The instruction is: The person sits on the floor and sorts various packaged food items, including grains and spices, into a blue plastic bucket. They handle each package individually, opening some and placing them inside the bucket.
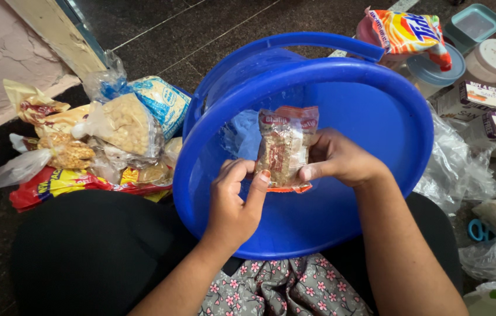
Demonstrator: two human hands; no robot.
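Both hands, left, right, pinch snack packet; above blue bucket.

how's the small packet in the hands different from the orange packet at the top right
The small packet is clear plastic showing brownish grains, pinched upright by the left hand and right hand over the blue bucket. The orange packet is opaque, larger, and lies slumped on containers, untouched. Both are crinkly sealed pouches.

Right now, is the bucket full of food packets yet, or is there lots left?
Not full: the blue bucket looks nearly empty inside. The left hand and right hand hold one small packet over it. A heap of food bags lies on the floor beside it, with boxes on the other side.
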